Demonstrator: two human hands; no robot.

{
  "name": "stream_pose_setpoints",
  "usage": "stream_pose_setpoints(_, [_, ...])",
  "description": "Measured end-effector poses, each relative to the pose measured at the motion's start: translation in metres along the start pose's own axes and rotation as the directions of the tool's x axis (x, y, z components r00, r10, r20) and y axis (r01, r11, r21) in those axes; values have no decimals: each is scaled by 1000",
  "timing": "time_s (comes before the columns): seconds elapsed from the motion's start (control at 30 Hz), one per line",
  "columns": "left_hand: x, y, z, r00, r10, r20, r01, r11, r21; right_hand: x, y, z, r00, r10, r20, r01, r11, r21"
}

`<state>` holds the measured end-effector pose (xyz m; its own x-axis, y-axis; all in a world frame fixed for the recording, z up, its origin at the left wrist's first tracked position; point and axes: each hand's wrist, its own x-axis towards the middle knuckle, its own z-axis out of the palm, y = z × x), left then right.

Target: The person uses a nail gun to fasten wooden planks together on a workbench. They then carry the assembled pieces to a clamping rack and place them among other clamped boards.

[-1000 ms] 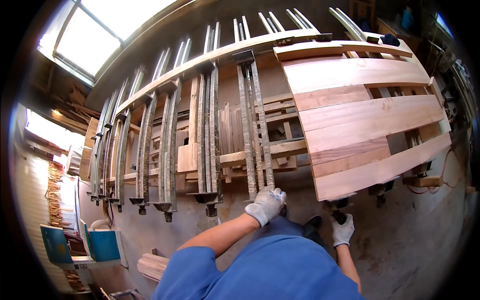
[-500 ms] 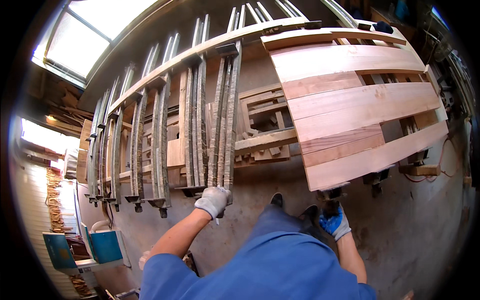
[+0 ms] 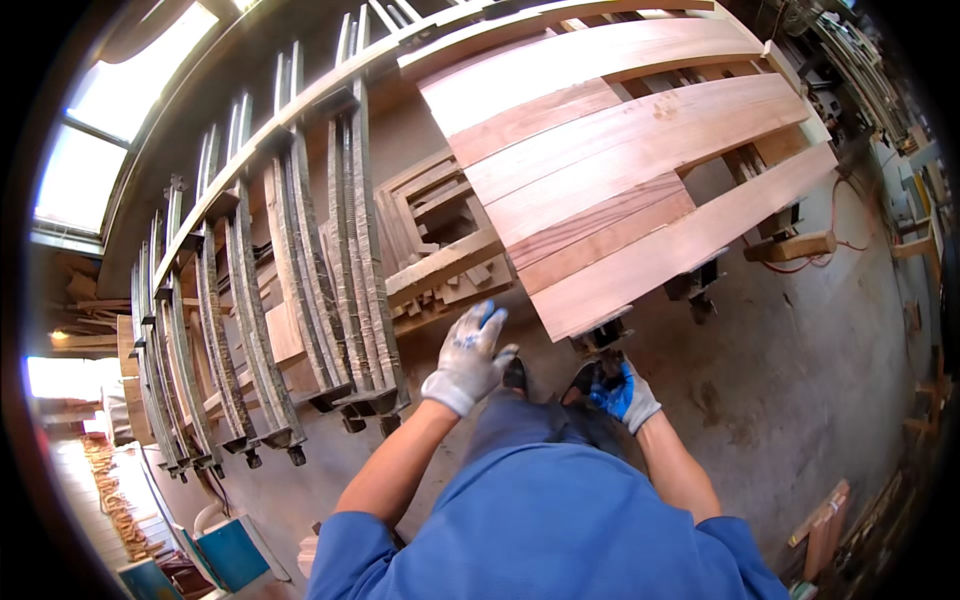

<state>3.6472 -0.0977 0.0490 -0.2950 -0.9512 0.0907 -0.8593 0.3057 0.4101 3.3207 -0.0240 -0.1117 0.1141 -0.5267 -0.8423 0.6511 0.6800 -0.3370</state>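
Observation:
My left hand (image 3: 468, 360), in a grey-white glove with blue marks, hovers between the row of bar clamps and the wooden panel. Its fingers are spread and hold nothing. My right hand (image 3: 625, 398), in a blue and white glove, is closed round the dark screw end of a clamp (image 3: 603, 340) that juts from under the panel's near left corner. The grip itself is partly hidden. The panel (image 3: 620, 190) is made of pale pinkish boards, with gaps between some of them on the right. Left of it stand several long, worn bar clamps (image 3: 355, 250), leaning on a wooden rail (image 3: 270, 125).
Under the rail lie wooden frames and offcuts (image 3: 440, 215). Another clamp end (image 3: 697, 285) and a wood block (image 3: 790, 247) stick out below the panel's near edge. A teal machine (image 3: 232, 552) stands at lower left. Loose boards (image 3: 822, 525) lie at lower right.
My left hand has let go of the nearest standing clamp and moved right, opening its fingers. My right hand stays at the panel's clamp end. The view has shifted to the right.

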Motion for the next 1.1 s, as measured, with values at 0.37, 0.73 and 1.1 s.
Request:
stream_pose_setpoints(0.37, [113,21,17,971,-33,235,-3,988,155,-31,-24,27,997,-13,-74,-13,940,-341])
stream_pose_setpoints(0.73, [108,10,27,982,7,187,-14,999,37,-48,-18,52,754,-657,7,356,400,-845])
stream_pose_setpoints(1.1, [104,1,35,983,39,182,-50,997,59,-54,-4,48,737,-675,-38,226,299,-927])
